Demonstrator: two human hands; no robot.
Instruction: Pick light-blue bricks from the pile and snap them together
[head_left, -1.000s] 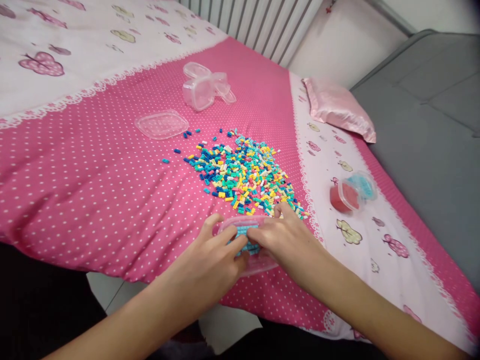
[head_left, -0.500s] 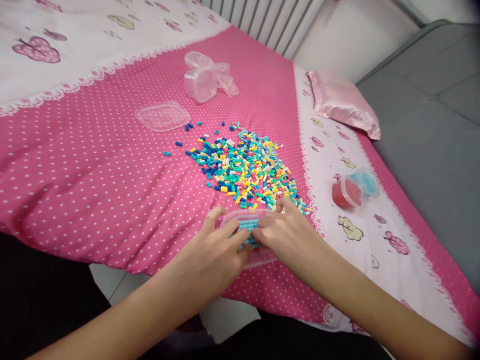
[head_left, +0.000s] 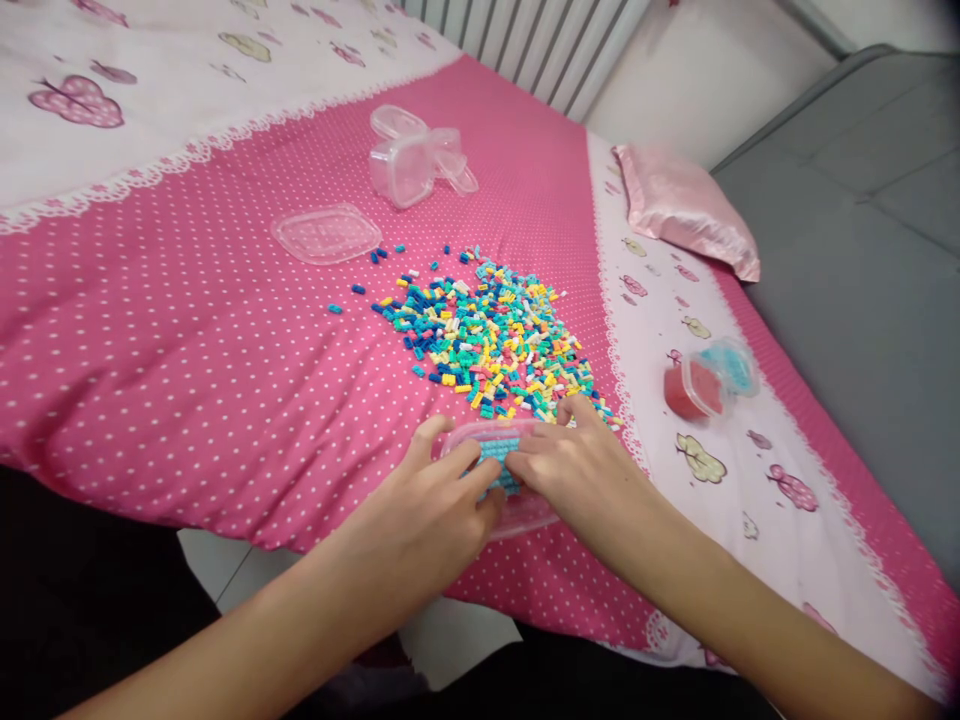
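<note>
Both hands rest on a clear plastic box [head_left: 525,512] holding light-blue small bricks [head_left: 497,452], near the front edge of the bed. My left hand [head_left: 431,510] lies over the box's left side, fingers curled down on its top. My right hand [head_left: 577,475] covers the right side, fingers pressed on the top beside the left fingertips. Just beyond the box lies a spread pile of small bricks [head_left: 487,335] in blue, teal, yellow, pink and white.
A clear lid [head_left: 326,233] lies left of the pile; empty clear boxes [head_left: 412,160] sit farther back. Two filled boxes, red [head_left: 690,388] and blue [head_left: 731,365], lie at right. A pink pillow [head_left: 682,210] and a grey sofa [head_left: 862,250] border the pink dotted bedspread [head_left: 187,340].
The hands stay on the box, with only a slight shift of the fingers. The view has moved a little.
</note>
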